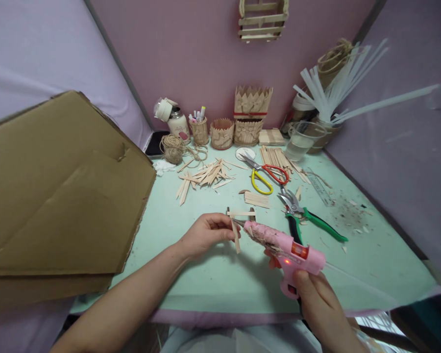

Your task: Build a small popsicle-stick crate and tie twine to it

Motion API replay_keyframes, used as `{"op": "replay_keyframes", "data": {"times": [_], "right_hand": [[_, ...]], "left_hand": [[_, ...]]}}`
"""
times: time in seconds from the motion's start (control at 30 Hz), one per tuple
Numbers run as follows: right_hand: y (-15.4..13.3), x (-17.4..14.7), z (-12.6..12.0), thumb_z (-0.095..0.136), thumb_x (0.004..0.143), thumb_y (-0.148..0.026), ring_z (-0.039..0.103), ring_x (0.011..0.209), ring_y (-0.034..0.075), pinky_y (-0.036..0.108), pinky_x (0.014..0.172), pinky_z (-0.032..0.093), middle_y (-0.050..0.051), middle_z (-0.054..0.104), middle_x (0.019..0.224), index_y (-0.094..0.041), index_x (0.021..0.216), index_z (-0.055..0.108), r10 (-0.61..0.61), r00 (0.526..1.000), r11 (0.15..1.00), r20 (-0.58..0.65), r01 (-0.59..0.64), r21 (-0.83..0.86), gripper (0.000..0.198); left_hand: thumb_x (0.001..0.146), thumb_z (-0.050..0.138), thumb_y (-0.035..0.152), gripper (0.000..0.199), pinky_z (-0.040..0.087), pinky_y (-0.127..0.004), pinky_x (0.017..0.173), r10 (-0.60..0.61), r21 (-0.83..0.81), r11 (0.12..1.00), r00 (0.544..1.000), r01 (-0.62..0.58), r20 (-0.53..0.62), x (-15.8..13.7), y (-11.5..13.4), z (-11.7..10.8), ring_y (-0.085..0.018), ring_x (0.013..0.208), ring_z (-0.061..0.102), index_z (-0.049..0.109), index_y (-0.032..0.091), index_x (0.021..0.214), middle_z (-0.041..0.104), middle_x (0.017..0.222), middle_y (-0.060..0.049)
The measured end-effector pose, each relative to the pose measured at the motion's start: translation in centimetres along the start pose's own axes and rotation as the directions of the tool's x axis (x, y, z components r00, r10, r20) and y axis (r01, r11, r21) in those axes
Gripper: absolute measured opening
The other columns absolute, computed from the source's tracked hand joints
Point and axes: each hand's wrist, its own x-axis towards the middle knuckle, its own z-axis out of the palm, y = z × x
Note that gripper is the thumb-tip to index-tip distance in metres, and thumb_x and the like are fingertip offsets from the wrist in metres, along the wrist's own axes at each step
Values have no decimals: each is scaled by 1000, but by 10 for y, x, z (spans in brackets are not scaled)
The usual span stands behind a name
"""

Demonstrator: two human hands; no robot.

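My right hand [312,289] is wrapped round the handle of a pink hot glue gun [275,240], whose small light glows red. The gun's metal nozzle points left and meets a short wooden stick [236,236], or comes very near it. Between the fingertips of my left hand [215,229], that stick is pinched, hanging tilted over the table. Just beyond my left fingers lies a pale crosspiece [241,214] resting across two small dark wooden pieces. Farther back is a small row of flat sticks [256,199].
A big cardboard sheet [69,191] stands at left. Cut sticks [209,174] lie mid-table. Scissors [264,174] and green-handled pruning shears [297,211] lie right of them. Twine [173,149], stick-built holders [222,133], a plastic cup [301,141] and glue sticks [327,93] stand at the back.
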Motion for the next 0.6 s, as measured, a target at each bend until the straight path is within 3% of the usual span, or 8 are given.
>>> {"op": "replay_keyframes", "data": {"times": [0.37, 0.5, 0.6], "right_hand": [[0, 1, -2, 45, 89, -62, 67, 65, 20, 28, 59, 56, 5, 74, 74, -24, 95, 79, 103, 994, 994, -20, -103, -17, 51], [-3, 2, -2, 47, 87, -64, 69, 74, 22, 26, 60, 56, 6, 77, 86, -22, 99, 78, 162, 986, 986, -31, -163, -24, 53], [-1, 3, -12, 47, 89, -61, 69, 83, 23, 25, 64, 55, 6, 76, 92, -22, 103, 76, 131, 988, 985, -80, -139, -107, 50]], "left_hand": [[62, 87, 30, 23, 47, -27, 71, 10, -2, 1000, 1000, -10, 11, -1, 2, 0, -14, 69, 61, 74, 14, 72, 70, 72, -3], [57, 89, 29, 26, 48, -28, 73, -26, -4, 1000, 1000, 26, -17, -1, 4, 2, -14, 69, 62, 74, 14, 72, 71, 73, -4], [57, 89, 29, 26, 49, -28, 74, -15, -2, 1000, 999, 15, -31, -2, 5, 2, -14, 71, 63, 74, 14, 72, 72, 75, -4]]}}
